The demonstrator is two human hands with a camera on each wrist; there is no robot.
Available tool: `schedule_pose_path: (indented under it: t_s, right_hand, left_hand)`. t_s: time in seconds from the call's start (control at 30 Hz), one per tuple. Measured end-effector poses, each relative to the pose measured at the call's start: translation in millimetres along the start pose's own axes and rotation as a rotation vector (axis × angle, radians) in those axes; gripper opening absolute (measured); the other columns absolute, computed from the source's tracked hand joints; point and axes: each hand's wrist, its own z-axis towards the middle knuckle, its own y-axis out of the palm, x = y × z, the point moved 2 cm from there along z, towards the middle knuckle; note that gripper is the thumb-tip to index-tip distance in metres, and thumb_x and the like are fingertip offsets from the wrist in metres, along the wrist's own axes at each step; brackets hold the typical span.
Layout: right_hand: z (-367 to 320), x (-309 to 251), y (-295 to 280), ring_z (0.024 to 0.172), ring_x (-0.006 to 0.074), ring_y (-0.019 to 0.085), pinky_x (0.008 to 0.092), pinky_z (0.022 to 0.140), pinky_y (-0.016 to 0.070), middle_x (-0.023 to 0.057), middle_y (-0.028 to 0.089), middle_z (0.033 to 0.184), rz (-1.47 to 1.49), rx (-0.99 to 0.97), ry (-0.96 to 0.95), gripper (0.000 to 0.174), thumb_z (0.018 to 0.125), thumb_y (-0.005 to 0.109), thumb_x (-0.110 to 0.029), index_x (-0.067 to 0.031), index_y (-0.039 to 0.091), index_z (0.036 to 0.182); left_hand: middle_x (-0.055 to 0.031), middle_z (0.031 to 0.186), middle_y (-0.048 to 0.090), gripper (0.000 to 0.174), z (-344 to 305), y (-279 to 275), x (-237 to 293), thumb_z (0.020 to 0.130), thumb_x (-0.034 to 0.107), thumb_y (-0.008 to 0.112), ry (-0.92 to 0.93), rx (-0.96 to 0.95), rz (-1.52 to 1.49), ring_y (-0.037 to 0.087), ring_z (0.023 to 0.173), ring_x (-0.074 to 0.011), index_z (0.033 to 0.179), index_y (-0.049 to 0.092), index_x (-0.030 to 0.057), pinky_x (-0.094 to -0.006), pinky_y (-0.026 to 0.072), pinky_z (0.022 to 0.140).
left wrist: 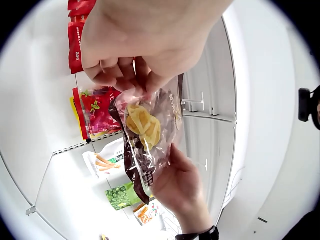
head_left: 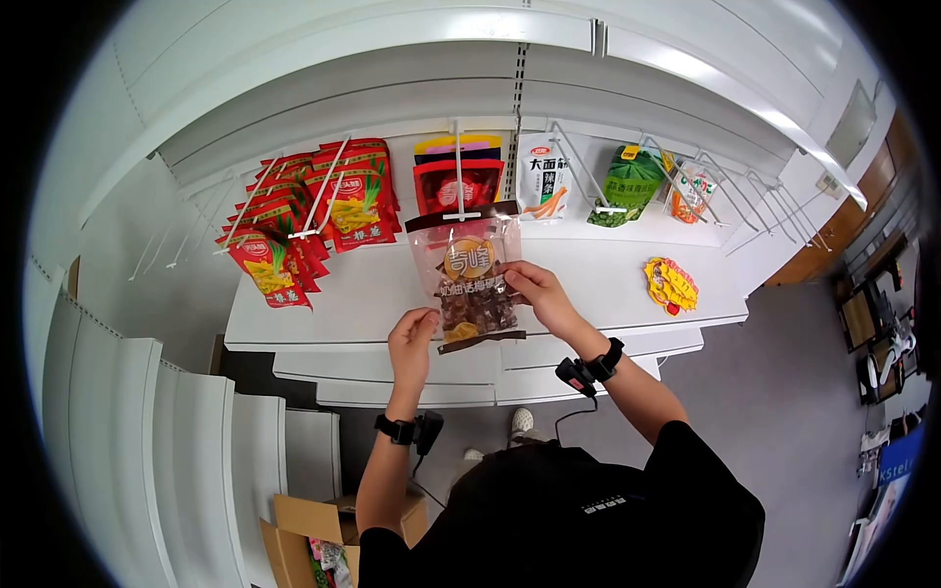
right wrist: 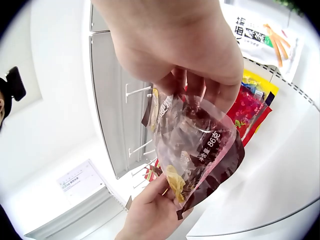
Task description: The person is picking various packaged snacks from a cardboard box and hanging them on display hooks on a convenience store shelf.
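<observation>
A clear and brown snack bag point(head_left: 472, 284) hangs upright in front of a shelf hook, its dark top edge at the hook's front end; whether the hook passes through it I cannot tell. My left hand point(head_left: 412, 345) pinches the bag's lower left edge, fingers curled in the left wrist view beside the bag point(left wrist: 145, 127). My right hand point(head_left: 544, 299) grips the right edge at mid-height, thumb in front. In the right wrist view the right hand's point(right wrist: 185, 55) curled fingers hold the bag point(right wrist: 192, 140), partly hidden behind the palm.
Red packets point(head_left: 358, 196) hang at the left, and red and yellow ones point(head_left: 459, 181) behind the bag. A white packet point(head_left: 544, 181), a green packet point(head_left: 627, 186) and an orange-white one point(head_left: 692, 193) stand right. Small yellow packets point(head_left: 671, 285) lie on the shelf. An open carton point(head_left: 294, 549) is below.
</observation>
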Motion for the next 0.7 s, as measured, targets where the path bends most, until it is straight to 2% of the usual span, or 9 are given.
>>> schedule_pose_path:
  t_s: [0.13, 0.23, 0.43, 0.53, 0.63, 0.7]
  right_hand:
    - [4, 1, 2, 0.08, 0.0039, 0.049, 0.0223, 0.073, 0.0431, -0.0066, 0.053, 0.086, 0.043, 0.032, 0.001, 0.024, 0.096, 0.049, -0.025, -0.0074, 0.061, 0.107]
    - [7, 5, 1, 0.082, 0.0033, 0.051, 0.0206, 0.076, 0.042, -0.0066, 0.057, 0.09, 0.053, 0.03, 0.011, 0.024, 0.096, 0.049, -0.025, -0.0091, 0.061, 0.11]
    - [21, 7, 4, 0.08, 0.004, 0.052, 0.0213, 0.073, 0.0431, -0.005, 0.056, 0.086, 0.11, 0.091, 0.0, 0.023, 0.096, 0.049, -0.021, -0.0039, 0.06, 0.106]
    - [40, 26, -6, 0.083, 0.0045, 0.051, 0.023, 0.079, 0.0429, -0.0054, 0.058, 0.093, 0.059, 0.068, -0.029, 0.023, 0.097, 0.048, -0.023, -0.0081, 0.061, 0.109]
    - [57, 34, -10, 0.085, 0.0048, 0.051, 0.0235, 0.08, 0.0425, -0.0051, 0.057, 0.092, 0.073, 0.091, -0.045, 0.023, 0.097, 0.048, -0.024, -0.008, 0.061, 0.109]
    - [66, 37, -11, 0.084, 0.0047, 0.051, 0.0234, 0.08, 0.0422, -0.0053, 0.057, 0.091, 0.101, 0.111, -0.052, 0.024, 0.096, 0.049, -0.025, -0.008, 0.061, 0.109]
  left_hand:
    - [-0.0007, 0.085, 0.062, 0.017, 5, -1, -3, 0.089, 0.013, 0.06, 0.008, -0.02, -0.001, 0.052, 0.075, -0.0075, 0.097, 0.064, -0.0009, -0.0215, 0.0407, 0.068]
    - [-0.001, 0.084, 0.062, 0.017, 10, -3, -4, 0.088, 0.014, 0.06, -0.022, -0.02, 0.024, 0.052, 0.075, -0.0078, 0.097, 0.064, -0.0012, -0.0217, 0.0408, 0.069]
    - [-0.0031, 0.093, 0.062, 0.021, 17, -7, -9, 0.089, 0.014, 0.059, -0.021, -0.002, 0.046, 0.055, 0.083, -0.0094, 0.104, 0.061, 0.0, -0.0227, 0.0425, 0.071]
    - [-0.0044, 0.101, 0.061, 0.025, 16, -15, -14, 0.089, 0.014, 0.059, 0.03, 0.038, 0.06, 0.055, 0.089, -0.0107, 0.11, 0.058, 0.0012, -0.0237, 0.044, 0.074]
    - [-0.0074, 0.103, 0.06, 0.026, 13, -26, -21, 0.087, 0.01, 0.062, -0.018, 0.06, 0.042, 0.057, 0.096, -0.0145, 0.11, 0.057, 0.0, -0.0255, 0.0439, 0.085]
    - [-0.0057, 0.104, 0.06, 0.025, 10, -32, -25, 0.088, 0.013, 0.06, 0.0, 0.058, 0.072, 0.056, 0.093, -0.0127, 0.11, 0.057, 0.0011, -0.0252, 0.0447, 0.079]
